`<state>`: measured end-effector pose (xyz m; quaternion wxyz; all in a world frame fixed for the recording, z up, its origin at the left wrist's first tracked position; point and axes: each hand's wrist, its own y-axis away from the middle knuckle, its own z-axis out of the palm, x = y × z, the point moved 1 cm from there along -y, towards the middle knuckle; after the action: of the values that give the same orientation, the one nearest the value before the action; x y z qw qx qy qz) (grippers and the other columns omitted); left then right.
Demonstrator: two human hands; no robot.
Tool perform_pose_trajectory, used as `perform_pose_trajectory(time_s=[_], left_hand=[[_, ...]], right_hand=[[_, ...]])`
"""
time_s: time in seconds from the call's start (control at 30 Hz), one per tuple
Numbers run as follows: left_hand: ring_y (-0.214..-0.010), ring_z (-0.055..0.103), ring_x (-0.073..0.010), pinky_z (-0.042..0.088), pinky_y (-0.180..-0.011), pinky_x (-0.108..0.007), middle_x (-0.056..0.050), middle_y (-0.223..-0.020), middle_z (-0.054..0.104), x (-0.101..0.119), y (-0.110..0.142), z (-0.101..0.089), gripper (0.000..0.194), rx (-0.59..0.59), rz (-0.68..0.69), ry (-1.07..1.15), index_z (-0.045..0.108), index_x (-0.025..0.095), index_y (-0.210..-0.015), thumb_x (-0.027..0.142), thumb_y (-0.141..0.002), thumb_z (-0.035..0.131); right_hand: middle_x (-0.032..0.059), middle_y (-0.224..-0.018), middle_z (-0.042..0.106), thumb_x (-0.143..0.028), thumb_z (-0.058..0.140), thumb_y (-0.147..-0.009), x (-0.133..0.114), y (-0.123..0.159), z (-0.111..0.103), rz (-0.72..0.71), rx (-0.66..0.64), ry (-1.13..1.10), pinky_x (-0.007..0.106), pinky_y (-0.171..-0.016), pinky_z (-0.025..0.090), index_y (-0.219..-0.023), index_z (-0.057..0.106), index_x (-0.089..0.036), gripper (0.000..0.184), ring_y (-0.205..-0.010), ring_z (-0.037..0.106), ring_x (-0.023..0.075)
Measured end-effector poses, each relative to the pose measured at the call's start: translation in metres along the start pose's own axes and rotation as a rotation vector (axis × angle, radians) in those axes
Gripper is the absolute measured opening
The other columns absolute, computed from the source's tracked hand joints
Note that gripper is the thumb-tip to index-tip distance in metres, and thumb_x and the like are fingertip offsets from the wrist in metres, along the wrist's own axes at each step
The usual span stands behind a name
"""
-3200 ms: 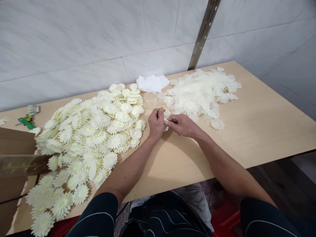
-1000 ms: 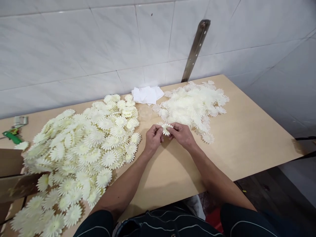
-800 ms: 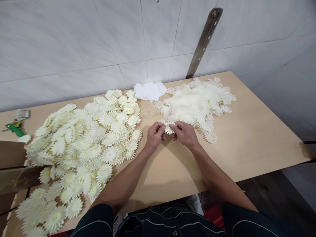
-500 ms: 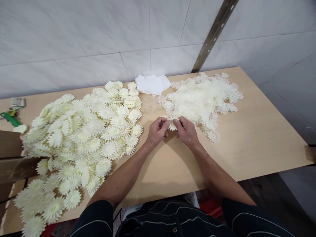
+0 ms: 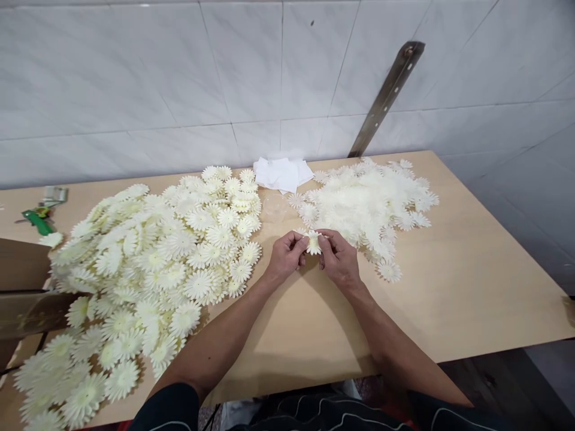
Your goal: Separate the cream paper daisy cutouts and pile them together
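Between my two hands, over the middle of the table, is a small cream-white artificial flower (image 5: 313,243) with narrow petals. My left hand (image 5: 287,254) pinches its left side between thumb and fingers. On the other side, my right hand (image 5: 338,256) grips the petals with thumb and fingertips. A large heap of cream artificial flowers (image 5: 179,242) spreads over the table to the left of my hands. Just beyond my right hand lies a second pile of whiter, thinner flower petal pieces (image 5: 363,200).
White paper sheets (image 5: 283,173) lie at the wall, with a clear round plastic item (image 5: 273,208) in front of them. A green-handled tool (image 5: 39,221) sits at the far left, behind a brown cardboard box (image 5: 22,266). A metal bracket (image 5: 386,99) stands against the tiled wall.
Earlier my hands were close together on a small piece; now they are spread slightly, holding the flower's opposite sides, face visible. The camera view has shifted. The piles look unchanged.
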<state>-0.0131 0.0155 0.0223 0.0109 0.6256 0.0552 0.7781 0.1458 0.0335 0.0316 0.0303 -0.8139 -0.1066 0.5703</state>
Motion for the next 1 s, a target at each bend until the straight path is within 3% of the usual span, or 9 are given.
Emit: perform_pose_trajectory(time_s=[0.07,0.2,0.33,0.53,0.67,0.8,0.9,1.0], left_hand=[[-0.035,0.043,-0.0075,0.031,-0.036,-0.021,0.005,-0.047,0.057,-0.001,0.0,-0.001,0.064,0.002,-0.012,0.011,0.059,0.022,-0.078,0.082,-0.079,0.082],[-0.034,0.042,-0.0071,0.029,-0.036,-0.02,0.006,-0.047,0.058,-0.003,0.0,-0.002,0.066,0.017,-0.022,0.02,0.056,0.022,-0.079,0.084,-0.078,0.081],[-0.036,0.046,-0.0078,0.032,-0.037,-0.02,0.005,-0.048,0.06,-0.004,-0.001,-0.003,0.067,0.027,-0.026,0.011,0.056,0.022,-0.08,0.085,-0.078,0.081],[-0.036,0.044,-0.0079,0.032,-0.038,-0.021,0.005,-0.048,0.059,0.0,0.0,-0.005,0.067,-0.008,-0.034,0.027,0.057,0.022,-0.08,0.084,-0.078,0.082],[-0.036,0.041,-0.0077,0.03,-0.038,-0.022,0.005,-0.05,0.058,-0.001,0.0,-0.005,0.065,-0.015,-0.037,0.042,0.059,0.022,-0.082,0.084,-0.08,0.08],[-0.038,0.041,-0.009,0.03,-0.041,-0.024,0.007,-0.049,0.055,-0.007,0.001,-0.004,0.059,0.016,-0.043,-0.036,0.058,0.023,-0.085,0.08,-0.086,0.074],[-0.049,0.05,-0.0113,0.04,-0.052,-0.025,0.006,-0.055,0.056,-0.008,0.004,-0.002,0.043,0.044,0.041,-0.218,0.059,0.023,-0.084,0.063,-0.095,0.07],[-0.06,0.054,-0.0127,0.042,-0.062,-0.027,0.003,-0.065,0.061,-0.007,0.008,0.002,0.026,-0.013,0.141,-0.401,0.058,0.022,-0.079,0.038,-0.097,0.068]], right_hand=[[-0.003,-0.064,0.061,-0.053,0.057,-0.109,0.002,-0.001,-0.002,-0.052,0.031,0.051,0.03,-0.054,0.051,-0.118,0.075,-0.02,0.038,-0.054,0.059,0.0159],[0.0098,-0.102,0.078,-0.045,0.063,-0.107,0.0,-0.003,-0.009,-0.23,0.158,0.134,0.031,-0.059,0.059,-0.117,0.08,-0.021,0.03,-0.068,0.067,0.0165],[0.0132,-0.126,0.079,-0.041,0.069,-0.105,-0.005,-0.004,-0.014,-0.348,0.092,0.15,0.03,-0.06,0.062,-0.122,0.082,-0.023,0.028,-0.072,0.068,0.0152],[0.0139,-0.12,0.083,-0.039,0.068,-0.107,0.003,-0.006,-0.01,-0.349,-0.061,0.253,0.032,-0.065,0.065,-0.127,0.082,-0.02,0.031,-0.074,0.072,0.0179],[0.0122,-0.107,0.084,-0.035,0.066,-0.109,0.007,-0.003,-0.007,-0.387,-0.044,0.317,0.033,-0.07,0.066,-0.117,0.082,-0.018,0.024,-0.069,0.072,0.0173],[0.0152,-0.118,0.082,-0.034,0.066,-0.109,-0.007,-0.004,-0.016,-0.45,0.022,0.371,0.031,-0.059,0.064,-0.123,0.08,-0.018,0.025,-0.069,0.071,0.0166],[0.016,-0.125,0.08,-0.033,0.066,-0.109,-0.03,-0.016,-0.029,-0.558,0.035,0.451,0.033,-0.061,0.065,-0.127,0.079,-0.02,0.026,-0.078,0.074,0.0198],[0.0164,-0.126,0.081,-0.034,0.066,-0.109,-0.053,-0.037,-0.028,-0.723,-0.14,0.549,0.044,-0.087,0.069,-0.134,0.076,-0.02,0.03,-0.11,0.077,0.031]])
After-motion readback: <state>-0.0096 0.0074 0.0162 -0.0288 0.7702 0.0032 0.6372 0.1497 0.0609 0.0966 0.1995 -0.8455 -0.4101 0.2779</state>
